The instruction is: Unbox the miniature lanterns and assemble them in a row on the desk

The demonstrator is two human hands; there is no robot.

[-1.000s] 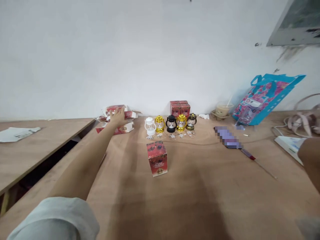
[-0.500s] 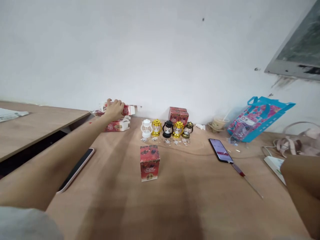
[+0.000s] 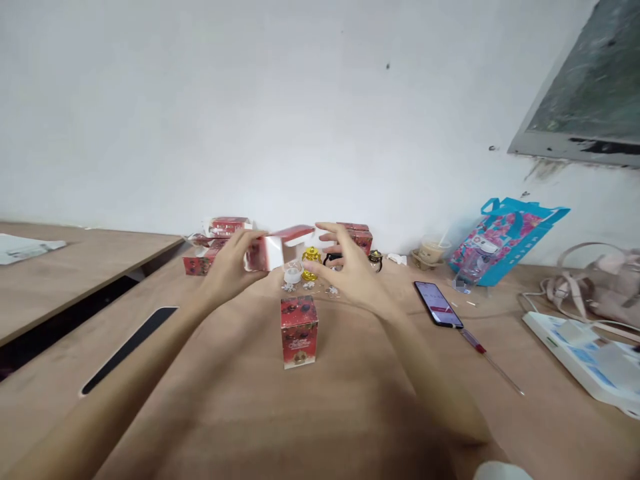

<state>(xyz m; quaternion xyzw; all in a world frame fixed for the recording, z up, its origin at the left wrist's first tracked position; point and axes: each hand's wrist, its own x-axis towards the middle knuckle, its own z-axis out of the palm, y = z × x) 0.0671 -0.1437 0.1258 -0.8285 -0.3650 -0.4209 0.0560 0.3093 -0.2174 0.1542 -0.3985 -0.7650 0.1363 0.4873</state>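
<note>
My left hand holds a flat red and white carton in the air above the wooden table. My right hand hovers just right of the carton, fingers spread, with nothing in it. Behind both hands stands a row of small toy lanterns; a white one and a gold one show, the others are partly hidden. A closed red box stands upright in front of the hands. A pile of flat red cartons lies at the back left.
Two red boxes stand by the wall. A phone with a lit screen and a red-handled screwdriver lie to the right. A dark phone lies left. A blue bag, a drink cup and a white power strip sit further right.
My left hand took a carton from the pile and carried it right, over the lanterns. My right hand came in from the right edge to meet it.
</note>
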